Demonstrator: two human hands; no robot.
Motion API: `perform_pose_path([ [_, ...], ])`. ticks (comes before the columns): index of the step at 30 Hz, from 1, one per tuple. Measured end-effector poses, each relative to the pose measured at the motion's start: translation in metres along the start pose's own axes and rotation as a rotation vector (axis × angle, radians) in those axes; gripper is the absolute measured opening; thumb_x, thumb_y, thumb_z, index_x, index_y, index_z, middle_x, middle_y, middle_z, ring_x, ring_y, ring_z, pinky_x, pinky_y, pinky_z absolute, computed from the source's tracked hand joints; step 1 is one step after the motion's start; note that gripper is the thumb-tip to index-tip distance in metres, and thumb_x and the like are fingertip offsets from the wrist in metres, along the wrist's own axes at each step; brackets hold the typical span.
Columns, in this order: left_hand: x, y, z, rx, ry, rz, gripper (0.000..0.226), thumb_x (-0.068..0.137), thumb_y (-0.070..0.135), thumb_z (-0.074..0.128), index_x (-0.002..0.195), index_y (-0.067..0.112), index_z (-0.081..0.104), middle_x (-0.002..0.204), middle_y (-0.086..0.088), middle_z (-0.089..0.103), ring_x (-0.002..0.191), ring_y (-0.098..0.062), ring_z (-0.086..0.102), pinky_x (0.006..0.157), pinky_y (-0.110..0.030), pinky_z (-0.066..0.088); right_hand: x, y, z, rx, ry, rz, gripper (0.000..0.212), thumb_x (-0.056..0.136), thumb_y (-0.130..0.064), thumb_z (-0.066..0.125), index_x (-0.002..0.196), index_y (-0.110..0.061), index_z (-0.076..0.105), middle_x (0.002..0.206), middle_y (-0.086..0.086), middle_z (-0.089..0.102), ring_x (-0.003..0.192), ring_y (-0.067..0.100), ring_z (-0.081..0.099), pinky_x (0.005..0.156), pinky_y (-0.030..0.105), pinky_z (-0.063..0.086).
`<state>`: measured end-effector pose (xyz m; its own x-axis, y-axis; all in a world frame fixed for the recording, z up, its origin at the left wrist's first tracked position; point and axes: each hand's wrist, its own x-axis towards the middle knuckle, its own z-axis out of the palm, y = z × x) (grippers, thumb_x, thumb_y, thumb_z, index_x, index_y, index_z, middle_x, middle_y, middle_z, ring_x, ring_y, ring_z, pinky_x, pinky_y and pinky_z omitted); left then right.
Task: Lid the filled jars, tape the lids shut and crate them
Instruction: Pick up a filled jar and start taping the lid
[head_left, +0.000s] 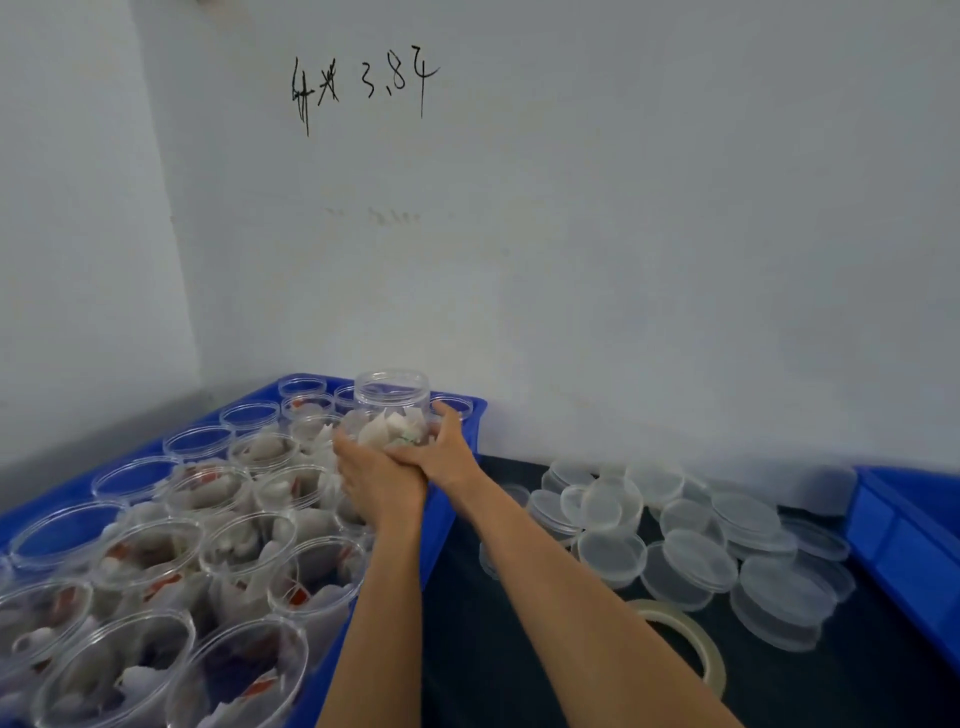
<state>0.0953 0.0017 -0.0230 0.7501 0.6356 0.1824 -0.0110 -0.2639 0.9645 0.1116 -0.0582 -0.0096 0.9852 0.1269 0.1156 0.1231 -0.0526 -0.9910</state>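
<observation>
Both hands cup one clear round plastic jar (392, 410) part-filled with pale packets, holding it upright with no lid on, above the far right corner of the blue plastic crate (441, 519). The left hand (376, 475) wraps its fingers round the jar's lower left side; the right hand (441, 449) curls round its right side, and the two hands overlap beneath the jar's base.

Below and to the left, the crate is packed with open clear jars (234, 551) holding white and red-marked packets, standing upright in rows from the near edge to the far edge.

The crate sits on a dark tabletop (519, 649). To its right, along the tabletop's far edge, lies a loose heap of translucent round plastic lids (675, 540), many overlapping. Nearer, just beside the right forearm, lies a roll of clear tape (691, 649), flat on the tabletop. A second blue crate (909, 545) stands at the right edge.

Behind rises a pale grey wall (623, 208) meeting another at a corner on the left, with black handwriting (363, 85) marked high on it.
</observation>
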Motion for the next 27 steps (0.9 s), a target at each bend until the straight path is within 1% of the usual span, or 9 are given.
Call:
perform_pose_path([
  [3, 0.005, -0.008, 0.002, 0.075, -0.033, 0.017, 0.063, 0.091, 0.017, 0.061, 0.143, 0.004, 0.027, 0.138, -0.022, 0.043, 0.119, -0.04, 0.051, 0.097, -0.055, 0.043, 0.002, 0.008, 0.0, 0.008, 0.002, -0.014, 0.074, 0.082, -0.004, 0.074, 0.141, -0.012, 0.03, 0.139, 0.012, 0.046, 0.119, 0.017, 0.05, 0.095, 0.024, 0.046],
  [7, 0.001, -0.006, 0.004, 0.149, 0.0, 0.019, 0.051, 0.089, 0.017, 0.064, 0.132, 0.006, 0.04, 0.132, -0.02, 0.046, 0.11, -0.039, 0.053, 0.09, -0.054, 0.042, 0.0, 0.008, -0.002, -0.024, 0.052, -0.063, 0.074, 0.077, -0.008, 0.078, 0.137, -0.016, 0.036, 0.136, 0.006, 0.048, 0.12, 0.016, 0.05, 0.099, 0.025, 0.047],
  [9, -0.005, -0.003, 0.003, 0.136, -0.023, 0.039, 0.055, 0.089, 0.017, 0.065, 0.136, 0.007, 0.039, 0.136, -0.021, 0.041, 0.111, -0.041, 0.051, 0.087, -0.053, 0.042, -0.006, 0.004, -0.006, -0.055, 0.122, -0.122, 0.075, 0.074, -0.009, 0.081, 0.135, -0.018, 0.039, 0.131, 0.0, 0.051, 0.117, 0.013, 0.051, 0.089, 0.014, 0.047],
  [11, -0.013, -0.001, 0.0, 0.061, -0.061, 0.138, 0.064, 0.085, 0.016, 0.069, 0.14, 0.013, 0.036, 0.138, -0.021, 0.037, 0.11, -0.041, 0.051, 0.081, -0.049, 0.043, -0.018, -0.002, -0.015, -0.049, 0.178, -0.199, 0.072, 0.072, -0.011, 0.083, 0.131, -0.021, 0.044, 0.124, -0.006, 0.053, 0.111, 0.008, 0.053, 0.081, 0.009, 0.046],
  [15, -0.04, 0.01, -0.002, -0.07, -0.18, 0.258, 0.083, 0.072, 0.007, 0.08, 0.141, 0.018, 0.036, 0.139, -0.02, 0.034, 0.107, -0.039, 0.053, 0.082, -0.046, 0.05, -0.056, -0.01, -0.045, 0.023, 0.243, -0.307, 0.061, 0.074, -0.009, 0.081, 0.122, -0.028, 0.046, 0.118, -0.005, 0.057, 0.106, 0.007, 0.059, 0.085, 0.022, 0.054],
  [20, -0.102, 0.017, 0.017, -0.156, -0.359, 0.31, 0.082, 0.073, 0.005, 0.08, 0.141, 0.016, 0.036, 0.139, -0.016, 0.03, 0.098, -0.019, 0.045, 0.071, -0.029, 0.048, -0.109, -0.003, -0.089, 0.038, 0.369, -0.317, 0.061, 0.076, -0.005, 0.079, 0.117, -0.032, 0.042, 0.113, -0.009, 0.055, 0.101, 0.004, 0.06, 0.079, 0.019, 0.054],
  [22, -0.124, 0.008, 0.024, -0.172, -0.428, 0.307, 0.082, 0.072, 0.006, 0.081, 0.139, 0.018, 0.035, 0.135, -0.012, 0.03, 0.093, -0.016, 0.047, 0.067, -0.024, 0.047, -0.128, 0.008, -0.103, 0.034, 0.411, -0.29, 0.061, 0.076, -0.005, 0.079, 0.116, -0.033, 0.042, 0.111, -0.012, 0.054, 0.097, -0.002, 0.06, 0.075, 0.015, 0.053],
  [24, -0.144, -0.004, 0.029, -0.19, -0.48, 0.321, 0.082, 0.071, 0.009, 0.083, 0.137, 0.021, 0.036, 0.128, -0.004, 0.034, 0.092, -0.012, 0.052, 0.065, -0.019, 0.049, -0.148, 0.023, -0.114, 0.023, 0.452, -0.263, 0.063, 0.075, -0.006, 0.08, 0.12, -0.03, 0.043, 0.115, -0.007, 0.056, 0.1, 0.001, 0.06, 0.079, 0.02, 0.054],
  [27, -0.168, -0.024, 0.032, -0.265, -0.566, 0.318, 0.077, 0.069, 0.008, 0.084, 0.125, 0.032, 0.037, 0.109, 0.017, 0.047, 0.091, 0.008, 0.056, 0.061, -0.01, 0.049, -0.172, 0.045, -0.124, 0.014, 0.493, -0.221, 0.065, 0.075, -0.006, 0.08, 0.124, -0.03, 0.043, 0.122, -0.003, 0.055, 0.11, 0.01, 0.058, 0.092, 0.031, 0.054],
])
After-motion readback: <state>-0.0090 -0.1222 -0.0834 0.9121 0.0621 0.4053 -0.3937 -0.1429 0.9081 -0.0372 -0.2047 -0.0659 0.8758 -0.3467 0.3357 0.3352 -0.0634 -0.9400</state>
